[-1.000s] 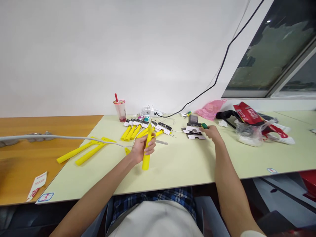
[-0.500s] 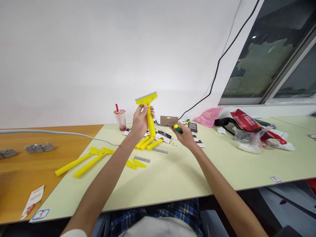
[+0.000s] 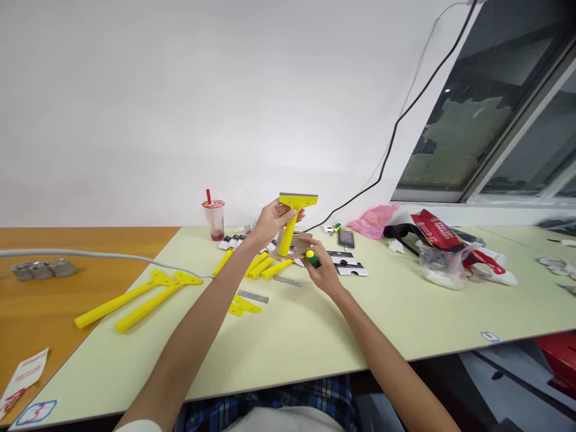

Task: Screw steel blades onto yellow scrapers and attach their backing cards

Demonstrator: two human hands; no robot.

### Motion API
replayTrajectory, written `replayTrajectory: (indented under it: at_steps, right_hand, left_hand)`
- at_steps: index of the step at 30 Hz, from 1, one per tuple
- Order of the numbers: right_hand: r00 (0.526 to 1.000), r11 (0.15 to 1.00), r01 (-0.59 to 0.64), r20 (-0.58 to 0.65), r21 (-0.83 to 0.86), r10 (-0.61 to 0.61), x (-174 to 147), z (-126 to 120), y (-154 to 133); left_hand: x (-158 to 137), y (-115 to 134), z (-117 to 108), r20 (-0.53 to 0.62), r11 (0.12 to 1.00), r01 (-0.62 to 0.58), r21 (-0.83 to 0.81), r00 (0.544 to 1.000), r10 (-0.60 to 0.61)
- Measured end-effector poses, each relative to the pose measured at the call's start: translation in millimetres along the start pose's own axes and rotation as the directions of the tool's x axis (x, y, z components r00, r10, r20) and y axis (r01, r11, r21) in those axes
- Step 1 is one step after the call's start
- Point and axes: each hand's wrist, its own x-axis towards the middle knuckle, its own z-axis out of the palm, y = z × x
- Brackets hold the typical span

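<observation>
My left hand (image 3: 272, 223) is closed around the neck of a yellow scraper (image 3: 288, 236), held upright with its wide blade head on top. In my right hand (image 3: 323, 268) is a screwdriver (image 3: 312, 258) with a green and yellow handle; its shaft is hard to make out. The fingers of that hand also touch a grey-brown card (image 3: 303, 243), which lies partly behind the scraper's handle. Below the hands, several yellow handles (image 3: 278, 269) rest on the table beside a flat metal blade (image 3: 288, 281). Another blade (image 3: 254, 296) lies by yellow head plates (image 3: 247, 305).
Two long yellow scraper handles (image 3: 155, 303) lie at the left, near a grey cable (image 3: 135, 257). A cup with a red straw (image 3: 215, 221) stands at the back. Black-and-white cards (image 3: 348, 265), a pink bag (image 3: 373, 222) and plastic packaging (image 3: 443, 264) are on the right.
My left hand has lowered the scraper, brought it rightward and levelled its head. My right hand has moved down and left, bringing the screwdriver and card closer to the scraper. The view has shifted slightly.
</observation>
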Motion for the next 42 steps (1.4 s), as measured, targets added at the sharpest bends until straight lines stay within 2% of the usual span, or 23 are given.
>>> replayTrajectory:
  at_steps: [7,13,17,24,27,30,35,38,40,42]
  right_hand:
    - [0.999,0.998,-0.032,0.043,0.054,0.03,-2,2,-4]
    - [0.997,0.993,-0.071,0.021,0.096,0.069,-4,8,-10]
    - [0.995,0.988,-0.099,-0.012,0.122,0.101,-4,7,-9]
    - [0.976,0.974,-0.178,-0.104,0.143,0.193,0,5,-16]
    - [0.952,0.959,-0.235,-0.163,0.157,0.26,1,6,-15]
    - [0.908,0.92,-0.335,-0.192,0.203,0.373,0,7,-11]
    - [0.832,0.829,-0.446,-0.185,0.339,0.523,3,7,-13]
    - [0.789,0.769,-0.477,-0.177,0.425,0.588,6,6,-21]
    - [0.778,0.753,-0.475,-0.184,0.454,0.601,7,5,-24]
    - [0.775,0.748,-0.464,-0.191,0.474,0.602,7,4,-25]
  left_hand:
    - [-3,-2,-4,-0.002,1.0,0.0,-0.012,1.0,0.0]
    - [-5,0,-3,0.022,0.998,0.024,-0.065,1.0,-0.022]
    - [-4,-3,-11,0.066,0.998,0.028,0.05,0.997,-0.031]
    - [-5,0,-19,0.106,0.936,0.103,0.337,0.984,-0.146]
    - [-6,3,-19,0.088,0.909,0.142,0.391,0.978,-0.191]
    - [-6,5,-23,0.076,0.869,0.196,0.454,0.963,-0.257]
    - [-3,6,-32,0.062,0.739,0.248,0.627,0.929,-0.364]
    - [-2,8,-32,0.081,0.712,0.183,0.678,0.944,-0.32]
    - [-2,10,-30,0.085,0.705,0.154,0.692,0.953,-0.291]
    - [-3,13,-28,0.085,0.7,0.171,0.693,0.945,-0.315]
